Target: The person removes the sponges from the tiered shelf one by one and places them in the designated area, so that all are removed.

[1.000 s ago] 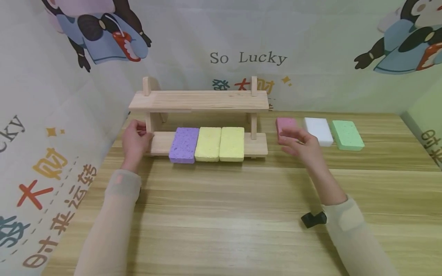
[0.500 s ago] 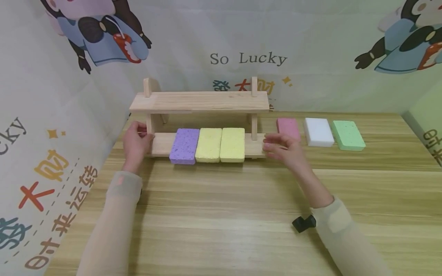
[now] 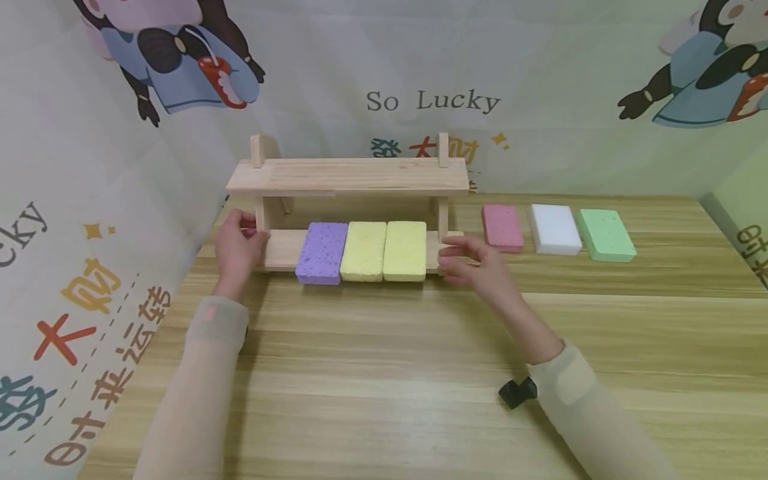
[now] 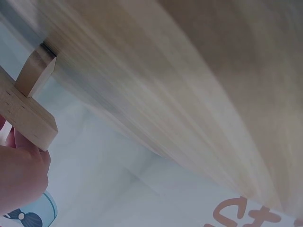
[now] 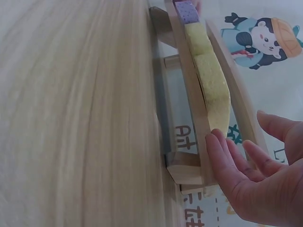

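A two-tier wooden shelf (image 3: 348, 175) stands at the back of the table. Its lower board carries a purple sponge (image 3: 321, 253) and two yellow sponges (image 3: 363, 251) (image 3: 405, 251) side by side. My left hand (image 3: 240, 243) grips the shelf's left end by the post; in the left wrist view its fingers (image 4: 21, 172) press against a wooden end piece (image 4: 28, 118). My right hand (image 3: 462, 259) is at the lower board's right end with fingers straight, holding nothing. The right wrist view shows that open hand (image 5: 251, 179) against the shelf edge (image 5: 196, 142), beside the near yellow sponge (image 5: 213, 85).
A pink sponge (image 3: 503, 227), a white one (image 3: 555, 229) and a green one (image 3: 606, 235) lie in a row on the table (image 3: 384, 373) to the right of the shelf. Printed cloth walls close in the left, back and right sides.
My right hand has moved left, from over the pink sponge to the right end of the shelf's lower board. The left hand has stayed on the shelf's left end.
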Action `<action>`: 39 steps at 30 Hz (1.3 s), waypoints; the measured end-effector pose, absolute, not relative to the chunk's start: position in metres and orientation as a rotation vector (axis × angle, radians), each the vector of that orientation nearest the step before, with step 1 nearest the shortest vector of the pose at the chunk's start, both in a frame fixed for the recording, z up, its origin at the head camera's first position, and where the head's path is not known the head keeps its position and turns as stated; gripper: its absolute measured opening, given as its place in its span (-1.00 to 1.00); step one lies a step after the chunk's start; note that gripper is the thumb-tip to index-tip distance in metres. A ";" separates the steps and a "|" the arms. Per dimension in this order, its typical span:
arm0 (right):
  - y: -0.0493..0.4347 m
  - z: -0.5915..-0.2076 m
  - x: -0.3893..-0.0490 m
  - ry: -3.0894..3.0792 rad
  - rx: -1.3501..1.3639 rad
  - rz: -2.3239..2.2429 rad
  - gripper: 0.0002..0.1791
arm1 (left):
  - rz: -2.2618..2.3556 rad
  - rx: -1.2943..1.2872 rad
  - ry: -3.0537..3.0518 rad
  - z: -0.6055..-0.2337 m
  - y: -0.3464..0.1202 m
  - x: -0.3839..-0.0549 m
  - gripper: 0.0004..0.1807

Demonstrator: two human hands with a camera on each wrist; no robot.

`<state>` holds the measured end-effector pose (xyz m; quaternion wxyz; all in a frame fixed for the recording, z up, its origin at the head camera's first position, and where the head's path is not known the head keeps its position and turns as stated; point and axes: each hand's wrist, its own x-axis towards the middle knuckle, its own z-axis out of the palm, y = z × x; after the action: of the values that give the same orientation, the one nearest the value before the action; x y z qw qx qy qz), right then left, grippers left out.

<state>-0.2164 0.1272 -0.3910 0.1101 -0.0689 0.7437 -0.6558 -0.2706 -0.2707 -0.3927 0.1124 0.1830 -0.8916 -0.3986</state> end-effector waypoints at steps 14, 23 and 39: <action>0.107 -0.400 -0.214 2.167 -0.193 -1.953 -0.45 | -1.155 0.526 -2.606 -0.394 -0.270 -0.270 -0.63; 0.096 -0.402 -0.215 2.180 -0.119 -2.005 -0.47 | -1.157 0.520 -2.603 -0.394 -0.271 -0.270 -0.63; 0.093 -0.401 -0.214 2.144 -0.072 -2.036 -0.45 | -1.176 0.532 -2.611 -0.393 -0.270 -0.269 -0.62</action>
<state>-0.2143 0.0931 -0.4014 0.0920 -0.0243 0.7217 -0.6856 -0.2690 -0.2698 -0.3928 0.1141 0.1813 -0.8906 -0.4012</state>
